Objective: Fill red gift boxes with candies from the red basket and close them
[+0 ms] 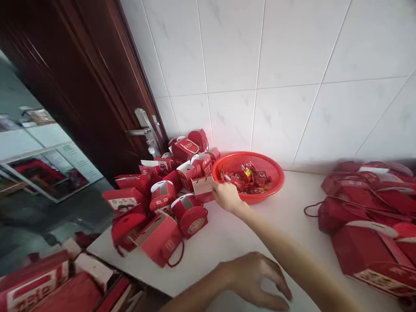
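Observation:
My right hand point(226, 196) reaches across to the near left side of a red plastic basket point(277, 184). Its fingers are closed at the right edge of a small red gift box point(204, 190) with a pale inner flap; the fingertips are partly hidden. Several wrapped candies point(248, 177) lie in the basket. Lower down, my left hand point(255, 279) hovers above the white tabletop point(198, 255), holding nothing, its fingers apart and loosely curved. Left of the basket stand several red gift boxes point(162, 238), some with cord handles.
More red gift boxes point(373, 247) are massed on the table's right side. At lower left, beyond the table edge, are more boxes point(42, 281). A dark wooden door point(94, 82) with a metal handle point(138, 132) stands at left, and a white tiled wall point(234, 65) rises behind.

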Demonstrator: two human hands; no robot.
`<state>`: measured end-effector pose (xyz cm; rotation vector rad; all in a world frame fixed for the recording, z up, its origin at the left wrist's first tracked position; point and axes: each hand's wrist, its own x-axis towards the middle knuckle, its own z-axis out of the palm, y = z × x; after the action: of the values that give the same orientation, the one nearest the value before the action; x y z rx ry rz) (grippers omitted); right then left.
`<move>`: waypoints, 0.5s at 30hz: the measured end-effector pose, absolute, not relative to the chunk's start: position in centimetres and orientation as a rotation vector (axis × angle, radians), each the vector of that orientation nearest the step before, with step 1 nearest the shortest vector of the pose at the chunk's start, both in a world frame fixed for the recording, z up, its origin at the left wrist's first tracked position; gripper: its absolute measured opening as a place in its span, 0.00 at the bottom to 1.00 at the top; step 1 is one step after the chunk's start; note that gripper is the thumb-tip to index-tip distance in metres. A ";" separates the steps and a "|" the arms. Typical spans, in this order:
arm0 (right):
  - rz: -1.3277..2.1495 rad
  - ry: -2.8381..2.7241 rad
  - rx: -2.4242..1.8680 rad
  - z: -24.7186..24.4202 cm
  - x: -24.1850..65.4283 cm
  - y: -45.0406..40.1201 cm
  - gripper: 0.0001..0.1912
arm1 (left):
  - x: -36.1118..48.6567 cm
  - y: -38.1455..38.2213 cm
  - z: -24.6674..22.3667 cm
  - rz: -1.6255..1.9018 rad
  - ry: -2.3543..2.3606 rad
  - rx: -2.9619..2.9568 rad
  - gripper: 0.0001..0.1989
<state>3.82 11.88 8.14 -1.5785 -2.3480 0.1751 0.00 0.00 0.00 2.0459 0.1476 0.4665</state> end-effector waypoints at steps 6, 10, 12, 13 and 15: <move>0.220 -2.274 -1.556 7.5 6.2 10.1 0.12 | -5.9 2.0 1.4 0.664 0.762 2.118 0.08; 0.297 -2.204 -1.518 6.8 7.8 8.8 0.08 | -8.5 2.2 0.9 0.702 1.001 2.050 0.08; 0.330 -2.170 -1.507 6.7 8.7 8.4 0.07 | -9.2 2.4 0.6 0.688 1.055 2.033 0.09; 0.348 -2.149 -1.498 6.6 9.2 8.3 0.07 | -9.4 2.5 0.4 0.681 1.070 2.027 0.09; 0.425 -2.084 -1.445 6.6 10.3 8.2 0.05 | -9.7 3.0 0.3 0.667 1.086 2.021 0.10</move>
<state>10.29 8.23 6.56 -1.4452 -2.0842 0.4248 -9.68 3.00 0.26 2.0213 1.0858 0.6666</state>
